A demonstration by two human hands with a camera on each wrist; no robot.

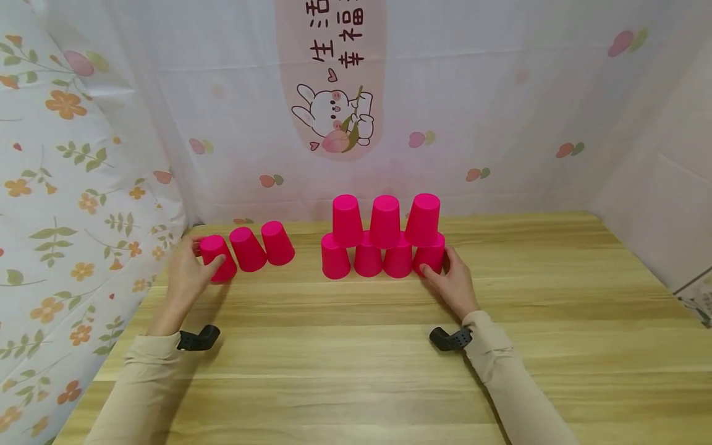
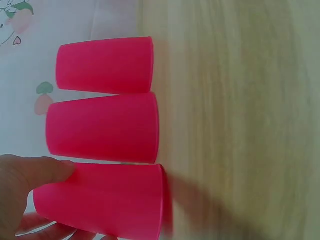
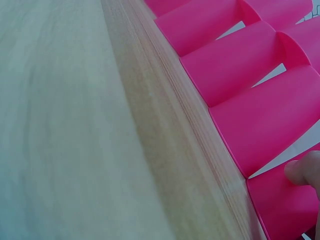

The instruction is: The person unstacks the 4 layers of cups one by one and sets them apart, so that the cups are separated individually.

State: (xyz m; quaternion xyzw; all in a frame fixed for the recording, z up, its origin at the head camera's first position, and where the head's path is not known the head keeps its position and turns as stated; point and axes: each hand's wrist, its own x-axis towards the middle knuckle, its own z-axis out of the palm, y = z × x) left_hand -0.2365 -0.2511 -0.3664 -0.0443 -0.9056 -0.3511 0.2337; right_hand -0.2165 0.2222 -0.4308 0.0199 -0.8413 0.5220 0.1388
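Observation:
Three upside-down pink cups stand in a slanting row at the left of the table. My left hand grips the outermost of them, a pink cup, thumb on the near side and fingers around the other. Beside it are the middle cup and the inner cup. Right of centre, several cups form a bottom row, with three more cups upside down on top. My right hand holds the row's right-end cup, its thumb against the cup's front.
The wooden table reaches back to a white printed curtain. A floral curtain hangs close along the left edge. Both wrists wear black straps with camera mounts. Table surface shows between the two cup groups.

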